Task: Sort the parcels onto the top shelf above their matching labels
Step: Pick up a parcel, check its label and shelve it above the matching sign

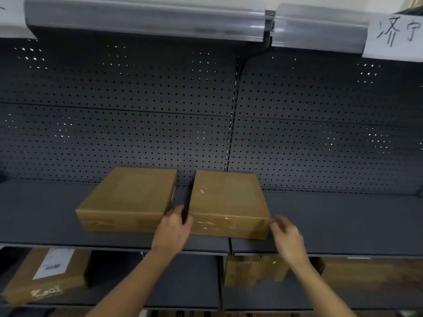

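Two flat, square cardboard parcels lie side by side on a dark grey metal shelf, a narrow gap between them: the left parcel matte brown, the right parcel glossy with clear tape along its front edge. The left hand reaches into the gap at 6 o'clock of it, fingers curled against the right parcel's left front corner. The right hand hovers half-open just beside that parcel's right front corner, at its 4 o'clock; contact is unclear. Behind is perforated grey backboard. At 1 o'clock hangs a handwritten paper label on a clear plastic rail. Below, more brown boxes sit on a lower shelf.
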Demonstrator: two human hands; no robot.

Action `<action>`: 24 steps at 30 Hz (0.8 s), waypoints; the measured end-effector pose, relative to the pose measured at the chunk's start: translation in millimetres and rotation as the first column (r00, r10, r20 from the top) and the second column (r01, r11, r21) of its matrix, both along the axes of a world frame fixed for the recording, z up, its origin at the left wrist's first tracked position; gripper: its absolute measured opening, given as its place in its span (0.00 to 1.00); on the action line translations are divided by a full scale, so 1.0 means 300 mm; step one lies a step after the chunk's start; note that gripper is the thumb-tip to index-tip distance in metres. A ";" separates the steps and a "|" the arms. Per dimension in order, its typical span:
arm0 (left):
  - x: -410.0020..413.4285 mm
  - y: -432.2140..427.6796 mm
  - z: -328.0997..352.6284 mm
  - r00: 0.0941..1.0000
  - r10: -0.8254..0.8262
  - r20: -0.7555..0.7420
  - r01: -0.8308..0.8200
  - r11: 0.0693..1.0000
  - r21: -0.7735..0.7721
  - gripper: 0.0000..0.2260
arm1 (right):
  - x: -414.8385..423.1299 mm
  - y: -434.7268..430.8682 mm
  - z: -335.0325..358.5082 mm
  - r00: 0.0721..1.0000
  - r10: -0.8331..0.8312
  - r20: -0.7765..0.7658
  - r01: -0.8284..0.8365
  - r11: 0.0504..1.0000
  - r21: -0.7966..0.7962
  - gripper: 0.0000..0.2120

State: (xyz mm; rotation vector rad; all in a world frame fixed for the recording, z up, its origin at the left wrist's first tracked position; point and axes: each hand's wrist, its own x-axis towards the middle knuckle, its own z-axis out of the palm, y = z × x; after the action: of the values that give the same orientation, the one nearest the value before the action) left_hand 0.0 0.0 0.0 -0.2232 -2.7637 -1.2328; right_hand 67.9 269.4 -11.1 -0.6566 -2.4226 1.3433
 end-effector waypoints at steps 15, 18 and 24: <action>-0.138 0.074 -0.076 0.972 -0.004 0.233 -0.049 0.974 0.221 0.12 | -0.175 -0.003 -0.020 0.992 -0.005 0.125 0.037 0.967 -0.253 0.26; -0.105 0.061 -0.066 0.982 0.004 0.191 -0.064 0.949 0.310 0.13 | -0.130 -0.022 0.005 1.000 -0.003 0.031 0.014 0.938 -0.347 0.29; 0.033 -0.002 -0.065 0.992 0.007 0.128 -0.058 0.915 0.400 0.22 | 0.006 -0.083 0.045 0.988 -0.009 -0.154 -0.069 0.865 -0.496 0.30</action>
State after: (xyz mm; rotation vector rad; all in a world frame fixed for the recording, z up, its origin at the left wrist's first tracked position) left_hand 9.9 -0.7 -19.4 -0.0630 -2.5141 -1.8234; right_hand 69.9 244.5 2.3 -0.6046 -1.9713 1.9860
